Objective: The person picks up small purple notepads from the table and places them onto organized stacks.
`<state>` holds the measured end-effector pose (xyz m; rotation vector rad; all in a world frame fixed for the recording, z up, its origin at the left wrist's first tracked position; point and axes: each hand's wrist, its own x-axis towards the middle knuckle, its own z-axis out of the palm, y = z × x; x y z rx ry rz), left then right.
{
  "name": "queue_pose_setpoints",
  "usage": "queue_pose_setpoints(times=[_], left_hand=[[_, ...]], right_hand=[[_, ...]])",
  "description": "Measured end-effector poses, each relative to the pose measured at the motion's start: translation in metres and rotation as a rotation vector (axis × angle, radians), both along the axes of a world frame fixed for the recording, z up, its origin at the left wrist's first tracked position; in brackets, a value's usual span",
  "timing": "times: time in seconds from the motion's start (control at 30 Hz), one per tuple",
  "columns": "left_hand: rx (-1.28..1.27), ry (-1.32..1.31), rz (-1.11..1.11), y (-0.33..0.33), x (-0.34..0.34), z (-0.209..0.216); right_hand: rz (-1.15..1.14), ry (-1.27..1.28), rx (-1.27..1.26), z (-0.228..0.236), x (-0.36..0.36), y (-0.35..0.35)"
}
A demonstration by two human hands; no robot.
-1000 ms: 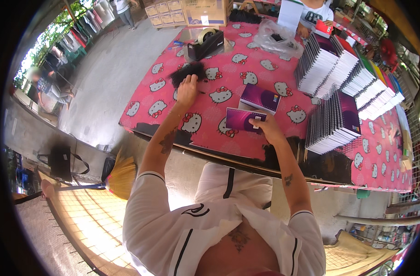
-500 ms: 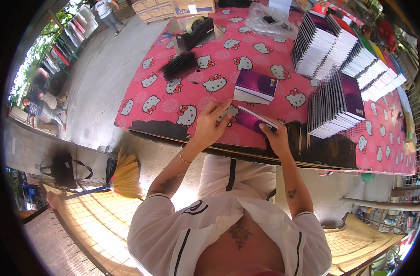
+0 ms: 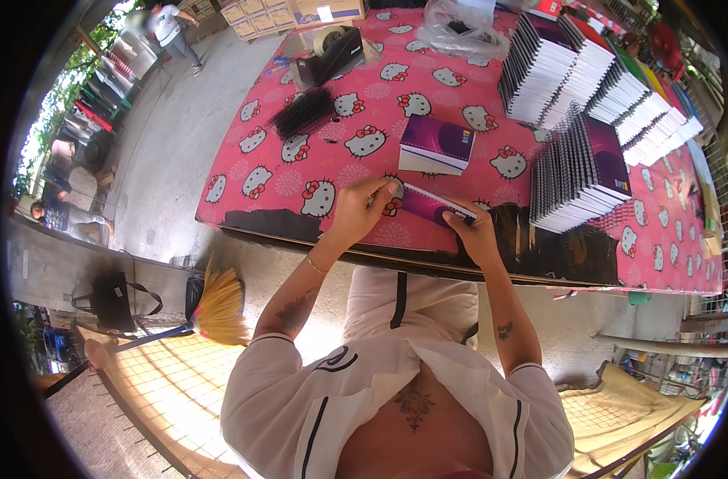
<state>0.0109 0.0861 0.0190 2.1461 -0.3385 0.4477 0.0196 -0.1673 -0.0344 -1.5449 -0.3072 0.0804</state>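
A small purple notebook (image 3: 422,206) lies near the table's front edge. My right hand (image 3: 474,230) grips its right end, thumb on top of the cover. Beside its left end is my left hand (image 3: 362,209), fingers curled and thumb and forefinger brought together; whatever is between them is too small to make out. Just beyond lies a short stack of purple notebooks (image 3: 437,142). A tall stack of spiral-bound purple notebooks (image 3: 575,180) stands to the right. A bundle of black spiral coils (image 3: 303,113) rests on the left of the table.
A black tape dispenser (image 3: 330,57) sits at the back left, and a clear plastic bag (image 3: 460,32) at the back. More notebook stacks (image 3: 540,72) fill the far right. The pink patterned table cover (image 3: 364,144) is torn along the front edge. A person (image 3: 172,32) walks beyond the table.
My left forefinger, stretched out before, has curled in toward the thumb at the notebook's left end. My right hand keeps its hold. The view has shifted slightly.
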Motion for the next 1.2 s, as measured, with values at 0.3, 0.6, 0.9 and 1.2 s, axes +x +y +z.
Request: queue_pose_setpoints(times=[0.3,0.6,0.9,1.2], left_hand=[[-0.128,0.137,-0.1,0.011,0.011,-0.004],[0.098,0.089,-0.178,0.018,0.021,0.001],[0.086,0.21,-0.365,0.015,0.019,0.004],[0.629,-0.308,0.08,-0.026,-0.018,0.014]], right_hand=[[0.019,0.023,0.031,0.004,-0.002,-0.001],[0.039,0.034,-0.068,0.007,-0.002,-0.004],[-0.023,-0.103,-0.15,0.011,-0.007,-0.004],[-0.094,0.066,0.1,0.032,-0.036,0.019]])
